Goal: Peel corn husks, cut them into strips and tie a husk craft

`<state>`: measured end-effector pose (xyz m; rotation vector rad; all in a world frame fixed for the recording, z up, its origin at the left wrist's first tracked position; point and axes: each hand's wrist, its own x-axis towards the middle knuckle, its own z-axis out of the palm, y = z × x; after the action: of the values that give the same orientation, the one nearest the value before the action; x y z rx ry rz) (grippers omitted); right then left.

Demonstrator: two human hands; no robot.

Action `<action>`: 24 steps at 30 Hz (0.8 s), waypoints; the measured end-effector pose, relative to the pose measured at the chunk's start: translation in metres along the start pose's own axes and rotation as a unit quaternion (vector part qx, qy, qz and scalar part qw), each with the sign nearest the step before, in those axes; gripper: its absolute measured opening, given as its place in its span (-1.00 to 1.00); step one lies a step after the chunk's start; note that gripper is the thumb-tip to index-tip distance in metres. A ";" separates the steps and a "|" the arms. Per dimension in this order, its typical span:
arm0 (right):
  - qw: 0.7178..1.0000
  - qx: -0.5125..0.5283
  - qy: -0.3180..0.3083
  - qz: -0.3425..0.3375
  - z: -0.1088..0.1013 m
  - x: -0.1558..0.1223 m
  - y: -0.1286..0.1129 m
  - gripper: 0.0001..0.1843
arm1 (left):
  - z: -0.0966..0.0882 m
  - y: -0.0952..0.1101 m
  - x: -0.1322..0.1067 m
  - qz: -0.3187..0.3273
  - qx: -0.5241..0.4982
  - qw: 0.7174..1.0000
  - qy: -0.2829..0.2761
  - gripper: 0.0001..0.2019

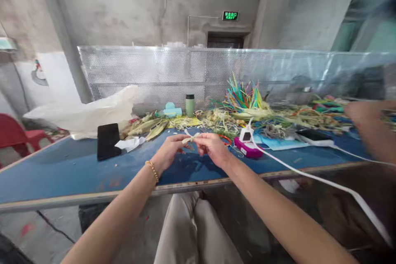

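Both hands meet above the blue tabletop [77, 173] near its front edge. Between the fingertips is a small pale strip [190, 139], looking like a piece of dried corn husk. My left hand [169, 152], with a beaded bracelet [152, 171] at the wrist, pinches its left end. My right hand [212, 147] has thumb and fingers closed on its right end. Just beyond the hands lie dried corn husks [157, 130] and a yellow sheet [187, 122] strewn with pale scraps. The finer shape of the held strip is too small to make out.
On the left are a black tablet or phone [108, 140], crumpled white paper [130, 143] and a big plastic bag [93, 113]. Behind stands a green bottle [189, 105]. A magenta power block [247, 148] with a white cable [287, 168] lies right. Another person's arm [369, 126] shows far right.
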<state>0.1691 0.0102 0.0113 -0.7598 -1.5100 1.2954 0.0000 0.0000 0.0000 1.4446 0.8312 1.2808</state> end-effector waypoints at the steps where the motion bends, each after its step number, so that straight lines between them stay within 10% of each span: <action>1: 1.000 -0.009 0.010 0.005 0.001 0.000 0.002 -0.74 | 0.001 -0.001 0.000 0.013 0.013 1.000 -0.002 -0.73; 12: 0.998 -0.021 0.048 -0.023 -0.004 0.003 0.009 -0.63 | 0.004 -0.001 -0.003 -0.026 -0.043 0.999 0.008 -0.76; 17: 0.956 -0.208 0.123 -0.167 -0.016 0.008 0.005 -0.77 | 0.001 0.000 0.000 -0.056 -0.102 0.993 0.024 -0.73; 24: 0.912 -0.323 0.013 -0.251 -0.014 0.015 0.006 -0.86 | 0.001 -0.001 -0.002 -0.053 -0.100 0.993 -0.016 -0.77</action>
<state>0.1764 0.0301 0.0090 -0.7139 -1.9727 0.3872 0.0007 -0.0014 -0.0014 1.2435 0.7253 1.2211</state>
